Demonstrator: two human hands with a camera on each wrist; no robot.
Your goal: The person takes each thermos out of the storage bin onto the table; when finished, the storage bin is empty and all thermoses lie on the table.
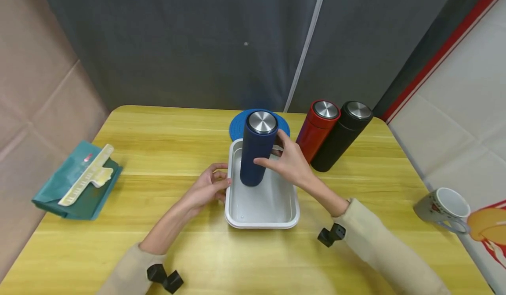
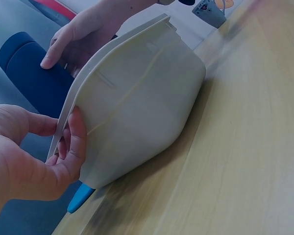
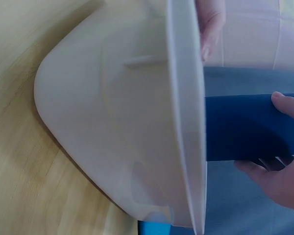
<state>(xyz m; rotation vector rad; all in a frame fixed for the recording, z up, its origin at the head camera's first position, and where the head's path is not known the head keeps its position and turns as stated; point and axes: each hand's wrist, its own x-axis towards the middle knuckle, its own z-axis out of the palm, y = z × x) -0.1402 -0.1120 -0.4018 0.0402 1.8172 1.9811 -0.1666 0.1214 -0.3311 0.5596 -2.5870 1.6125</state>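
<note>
Mid-bench: white tray (image 1: 262, 225), long sides running from near edge toward far edge of the bench (image 1: 189, 260). Teal pouch (image 1: 73, 165) at the left edge. Black bottle (image 1: 341, 139) and red bottle (image 1: 318, 130) side by side toward the far right corner. Navy bottle (image 1: 254, 154) is in the tray's far half, long axis close to vertical, steel cap up. Blue mat (image 1: 238, 127) at the far edge, just behind the tray. Mug (image 1: 444, 205) at the right edge; cream clip (image 1: 88, 174) across the pouch.

Key relation: navy bottle sits directly left of the right hand (image 1: 287, 161), inside its grasp, thumb on near side, fingers round the far side. Left hand (image 1: 207, 185) is farther off, pinching the tray's left rim.

Left wrist view adds fingers hooked under that rim, thumb above; head view mostly hides that. Both wrist views lose the bottle's base behind the tray wall. Head view shows it inside the rim, but can't tell if it touches the floor.
</note>
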